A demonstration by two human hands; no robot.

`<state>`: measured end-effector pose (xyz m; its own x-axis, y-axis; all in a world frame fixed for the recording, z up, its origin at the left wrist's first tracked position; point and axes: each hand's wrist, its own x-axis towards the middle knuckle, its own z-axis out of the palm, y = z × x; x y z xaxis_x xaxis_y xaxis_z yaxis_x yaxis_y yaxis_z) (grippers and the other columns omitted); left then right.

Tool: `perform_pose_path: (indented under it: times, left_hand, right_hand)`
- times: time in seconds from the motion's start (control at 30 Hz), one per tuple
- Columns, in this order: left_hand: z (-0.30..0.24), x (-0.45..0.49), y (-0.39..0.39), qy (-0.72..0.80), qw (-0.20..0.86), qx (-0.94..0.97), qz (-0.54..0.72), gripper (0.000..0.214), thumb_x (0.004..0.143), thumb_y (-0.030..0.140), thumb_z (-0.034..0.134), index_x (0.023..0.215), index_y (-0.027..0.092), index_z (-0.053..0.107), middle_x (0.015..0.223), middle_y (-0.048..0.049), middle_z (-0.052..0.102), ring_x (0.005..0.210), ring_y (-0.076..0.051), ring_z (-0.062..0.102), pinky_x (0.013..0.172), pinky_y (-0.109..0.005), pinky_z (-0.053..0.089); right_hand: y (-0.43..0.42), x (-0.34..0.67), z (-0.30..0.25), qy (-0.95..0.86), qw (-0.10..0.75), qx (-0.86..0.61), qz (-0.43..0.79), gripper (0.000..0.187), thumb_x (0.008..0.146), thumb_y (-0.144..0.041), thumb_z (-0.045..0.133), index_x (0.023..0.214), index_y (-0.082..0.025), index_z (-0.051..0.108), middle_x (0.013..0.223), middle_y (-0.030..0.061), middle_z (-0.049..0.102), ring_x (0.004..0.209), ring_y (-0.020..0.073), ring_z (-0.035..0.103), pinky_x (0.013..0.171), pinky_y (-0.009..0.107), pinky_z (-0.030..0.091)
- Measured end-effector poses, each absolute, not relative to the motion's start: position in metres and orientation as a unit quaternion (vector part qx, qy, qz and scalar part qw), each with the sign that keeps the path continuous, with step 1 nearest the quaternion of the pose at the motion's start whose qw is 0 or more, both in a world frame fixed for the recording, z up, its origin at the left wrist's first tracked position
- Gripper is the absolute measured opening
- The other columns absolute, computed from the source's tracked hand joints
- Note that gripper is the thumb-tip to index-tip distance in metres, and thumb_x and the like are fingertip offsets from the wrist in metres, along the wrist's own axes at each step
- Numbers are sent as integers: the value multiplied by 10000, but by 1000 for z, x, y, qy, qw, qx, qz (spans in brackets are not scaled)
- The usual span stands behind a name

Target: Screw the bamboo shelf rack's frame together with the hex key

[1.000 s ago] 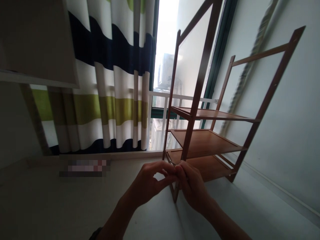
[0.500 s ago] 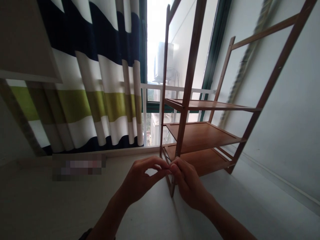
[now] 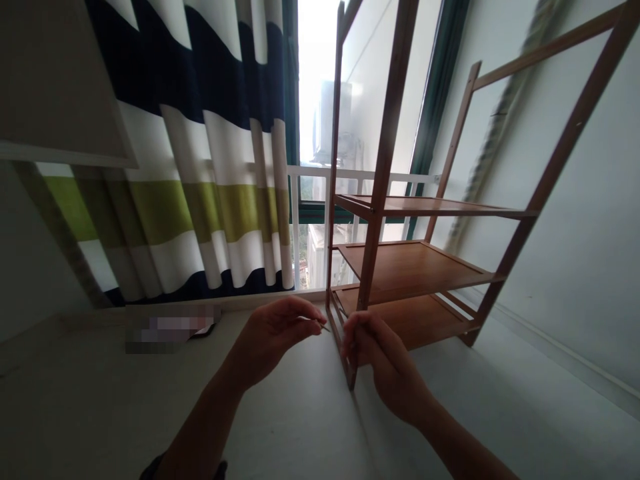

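Note:
Between the thumb and fingertips of my left hand [image 3: 273, 340] is a thin, short screw-like piece [image 3: 325, 326], its tip pointing right; it is too small to make out exactly. My right hand [image 3: 383, 353] is closed with curled fingers, slightly blurred, in front of the lower front post of the brown wooden shelf rack [image 3: 383, 153]. What the right fingers hold, if anything, is hidden. A small gap separates the two hands. The rack stands upright just beyond them, its lowest shelf [image 3: 420, 323] partly behind my right hand.
A striped curtain [image 3: 200, 207] hangs at the left before a window with a white railing [image 3: 310, 172]. A blurred-out flat item [image 3: 173, 327] lies on the pale floor [image 3: 290, 427] near the sill. A white wall [image 3: 590, 253] bounds the right.
My hands have parted: the fingertips met before, and now the left is drawn away leftward with the thin piece showing. The view has shifted slightly.

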<state>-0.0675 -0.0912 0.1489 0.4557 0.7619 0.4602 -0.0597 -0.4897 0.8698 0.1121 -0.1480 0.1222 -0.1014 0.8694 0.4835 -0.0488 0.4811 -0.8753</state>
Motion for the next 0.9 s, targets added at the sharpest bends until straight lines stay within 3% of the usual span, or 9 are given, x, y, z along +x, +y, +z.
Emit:
perform_pose_path:
  times: [0.13, 0.27, 0.37, 0.53, 0.63, 0.9]
  left_hand:
    - [145, -77, -88, 272, 394, 780, 403, 94, 721, 262, 620, 761, 177, 616, 826, -42, 601, 756, -153, 579, 691, -288, 511]
    - [104, -100, -76, 353, 361, 805, 311, 162, 732, 341, 595, 734, 181, 618, 770, -23, 600, 704, -145, 566, 685, -279, 473]
    - [59, -122, -66, 405, 404, 762, 303, 212, 755, 372, 547, 768, 171, 615, 743, -22, 612, 710, -155, 571, 668, -269, 453]
    - [22, -138, -58, 507, 352, 703, 355, 244, 704, 411, 590, 734, 170, 610, 703, -3, 608, 647, -135, 537, 625, -239, 412]
    - [20, -133, -58, 494, 337, 721, 350, 257, 693, 426, 602, 727, 173, 625, 686, 1, 594, 585, -116, 487, 581, -230, 391]
    - [14, -116, -70, 426, 318, 779, 333, 241, 690, 419, 625, 700, 182, 668, 586, 36, 427, 515, -78, 370, 508, -205, 321]
  right_hand:
    - [-146, 106, 117, -663, 541, -340, 389, 204, 878, -267, 393, 1040, -182, 483, 889, 53, 578, 764, 119, 558, 641, 252, 476]
    - [-137, 97, 79, -716, 447, -394, 363, 192, 887, -233, 368, 1033, -176, 479, 884, 52, 612, 741, 119, 590, 619, 246, 473]
    - [-130, 89, 40, -757, 393, -440, 283, 208, 871, -178, 380, 1051, -169, 485, 871, 57, 628, 755, 138, 592, 702, 292, 476]
    - [-123, 76, 7, -830, 304, -452, 119, 294, 824, -118, 411, 1092, -173, 518, 999, 105, 580, 961, 220, 519, 845, 377, 443]
    - [-123, 75, 6, -827, 298, -466, 99, 372, 812, -140, 443, 1181, -180, 465, 1058, 110, 545, 1004, 235, 487, 880, 399, 429]
    - [-123, 79, 2, -808, 339, -460, 142, 320, 829, -250, 498, 1138, -176, 465, 1026, 99, 565, 970, 217, 521, 856, 375, 442]
